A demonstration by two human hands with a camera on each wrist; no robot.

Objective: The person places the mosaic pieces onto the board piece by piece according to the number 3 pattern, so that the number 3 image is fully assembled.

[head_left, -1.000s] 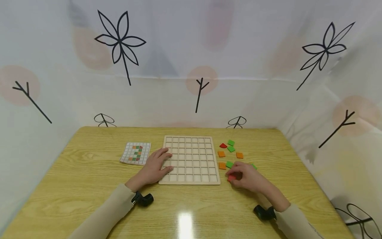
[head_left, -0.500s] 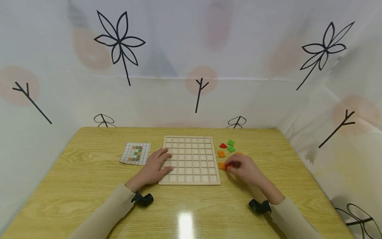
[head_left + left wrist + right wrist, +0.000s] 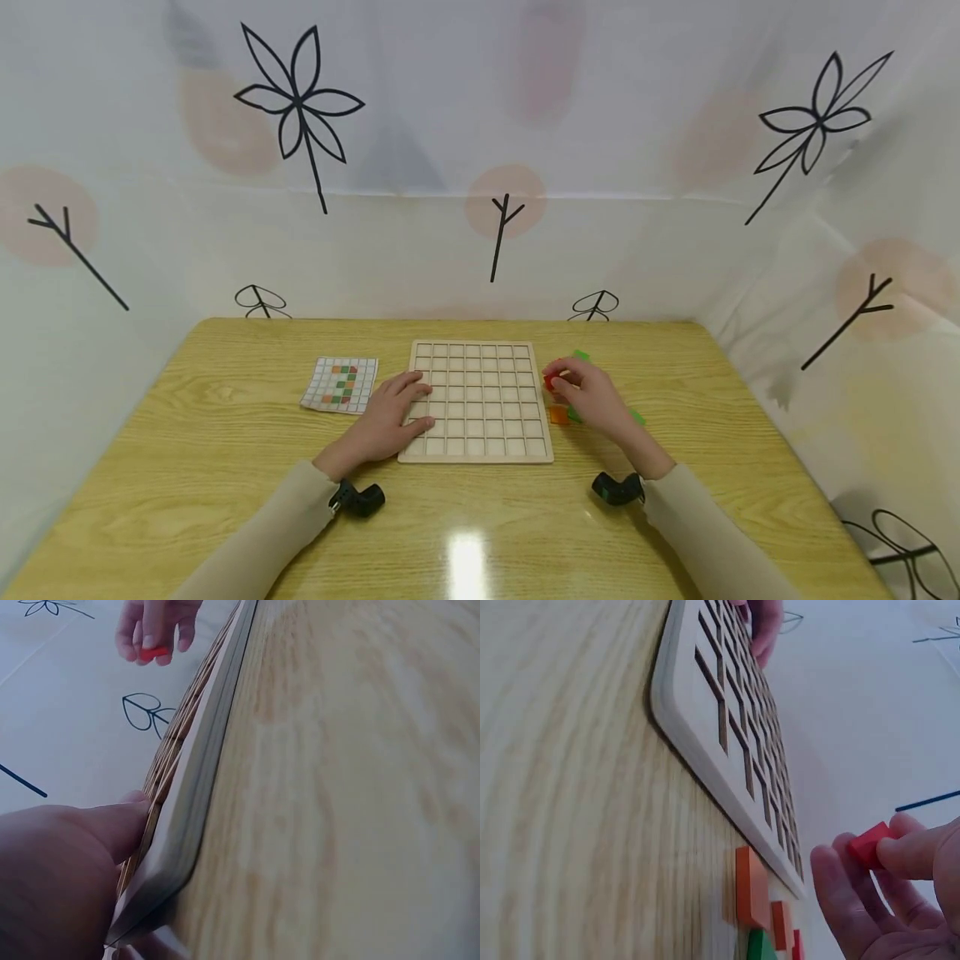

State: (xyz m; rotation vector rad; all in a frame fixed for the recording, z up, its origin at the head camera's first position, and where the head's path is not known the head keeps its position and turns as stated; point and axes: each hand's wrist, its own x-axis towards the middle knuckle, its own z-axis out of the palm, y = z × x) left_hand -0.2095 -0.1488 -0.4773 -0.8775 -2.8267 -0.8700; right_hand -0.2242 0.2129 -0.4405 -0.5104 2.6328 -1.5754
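My left hand (image 3: 384, 417) rests on the left side of a pale wooden grid board (image 3: 472, 459), its fingers spread over the cells and the thumb near the lower left corner. Just off the board's right edge, my right hand (image 3: 592, 398) holds a small red tile (image 3: 868, 845) between thumb and fingers, raised off the table. The left wrist view also catches this red tile (image 3: 156, 652) above the board. Below the right hand lie an orange tile (image 3: 559, 415) and a green tile (image 3: 574, 414). The hand hides several other pieces in the head view.
A paper card (image 3: 341, 385) printed with a coloured grid pattern lies left of the board. Another green tile (image 3: 637, 417) lies to the right of the right hand, and one more green tile (image 3: 582, 355) shows behind it. A patterned white cloth (image 3: 480, 250) stands behind the wooden table.
My right hand has lifted the red tile from the table and carried it up and left, over the loose tiles towards the board's right edge. The left hand stays put.
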